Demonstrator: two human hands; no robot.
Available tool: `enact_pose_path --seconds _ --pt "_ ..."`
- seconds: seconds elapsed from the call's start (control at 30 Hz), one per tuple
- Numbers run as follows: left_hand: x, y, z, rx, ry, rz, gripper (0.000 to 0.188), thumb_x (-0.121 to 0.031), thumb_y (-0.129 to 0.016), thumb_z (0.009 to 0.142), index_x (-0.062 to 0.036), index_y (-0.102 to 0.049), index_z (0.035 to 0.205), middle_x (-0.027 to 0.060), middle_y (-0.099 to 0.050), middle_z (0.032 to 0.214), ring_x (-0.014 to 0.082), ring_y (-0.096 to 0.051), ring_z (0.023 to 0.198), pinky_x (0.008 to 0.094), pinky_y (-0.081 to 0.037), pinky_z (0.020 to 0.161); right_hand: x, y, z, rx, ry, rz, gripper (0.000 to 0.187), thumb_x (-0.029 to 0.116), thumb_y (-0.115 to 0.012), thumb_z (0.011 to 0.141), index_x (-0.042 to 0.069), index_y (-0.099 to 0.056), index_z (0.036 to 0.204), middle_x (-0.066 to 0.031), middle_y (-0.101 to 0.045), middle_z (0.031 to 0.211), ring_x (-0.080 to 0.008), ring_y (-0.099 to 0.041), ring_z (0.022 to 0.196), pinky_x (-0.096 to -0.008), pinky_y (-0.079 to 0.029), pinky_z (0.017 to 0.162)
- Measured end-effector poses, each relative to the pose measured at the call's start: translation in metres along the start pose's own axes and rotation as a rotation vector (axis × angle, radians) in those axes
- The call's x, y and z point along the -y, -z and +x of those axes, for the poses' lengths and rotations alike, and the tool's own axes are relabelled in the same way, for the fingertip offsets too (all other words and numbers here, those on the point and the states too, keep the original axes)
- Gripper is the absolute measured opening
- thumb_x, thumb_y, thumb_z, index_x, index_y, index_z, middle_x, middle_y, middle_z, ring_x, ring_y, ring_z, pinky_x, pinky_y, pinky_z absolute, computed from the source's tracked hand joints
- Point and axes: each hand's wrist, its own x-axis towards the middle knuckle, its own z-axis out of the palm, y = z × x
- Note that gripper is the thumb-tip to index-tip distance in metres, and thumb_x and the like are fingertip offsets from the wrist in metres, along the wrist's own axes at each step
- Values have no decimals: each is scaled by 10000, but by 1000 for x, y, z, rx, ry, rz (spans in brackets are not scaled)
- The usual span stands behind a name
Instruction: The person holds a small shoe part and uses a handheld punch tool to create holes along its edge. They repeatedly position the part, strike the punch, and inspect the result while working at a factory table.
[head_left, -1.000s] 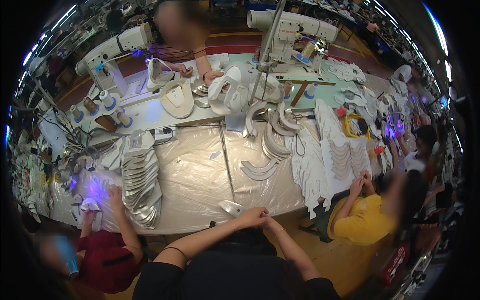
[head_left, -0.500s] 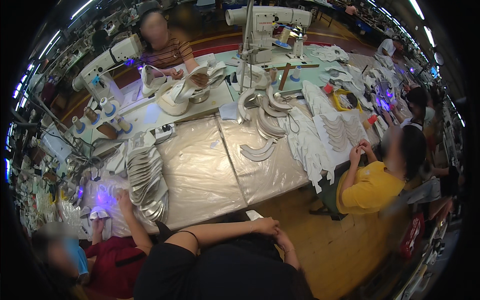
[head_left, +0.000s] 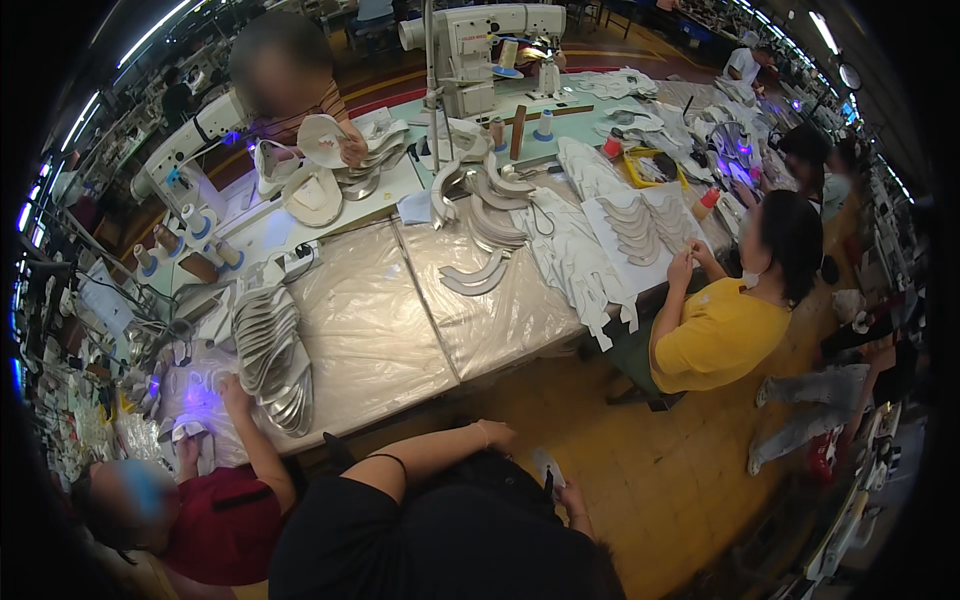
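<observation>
My left hand [head_left: 495,437] is held in front of my body, just off the table's near edge, at the end of a bent forearm. Its fingers are too small and blurred to read. Lower and to the right, my right hand [head_left: 572,498] grips a pale flat piece [head_left: 546,466] that stands upright, with something dark beside it; its exact kind cannot be made out. A gap separates the two hands. Ahead lies the plastic-covered table [head_left: 360,310], bearing curved grey-white pieces [head_left: 475,275] near its middle.
A fanned stack of pale shoe parts [head_left: 268,345] lies at left, beside a person in dark red [head_left: 225,535]. At right sits a person in yellow [head_left: 715,335], near white cut sheets [head_left: 580,260]. Sewing machines [head_left: 480,55] and thread cones [head_left: 195,220] stand farther back.
My hands, together before, have come apart; the right is lower, holding the pale piece. The view has shifted, moving the table leftward. The person across the table has raised a pale part.
</observation>
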Motion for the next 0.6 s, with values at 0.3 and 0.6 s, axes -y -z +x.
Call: enact_pose_path --seconds 0.3,0.6 --pt "89 -53 36 -135 195 -30 446 -394 -525 843 -190 -575 1235 98 -578 1241 306 -508 1187 434 -367 1017 -13 27 7 -204 11 86 229 97 -498 865 27 -550 1077 -89 -619 899 -175 -629 742 -291 -482 592" --pt "145 -94 72 -130 136 -69 424 -369 -613 785 -95 -643 1108 149 -635 1102 322 -586 1052 405 -447 922 10 37 5 -418 152 82 325 204 -590 820 -18 -603 1056 -172 -646 927 -266 -615 832 -333 -466 763"
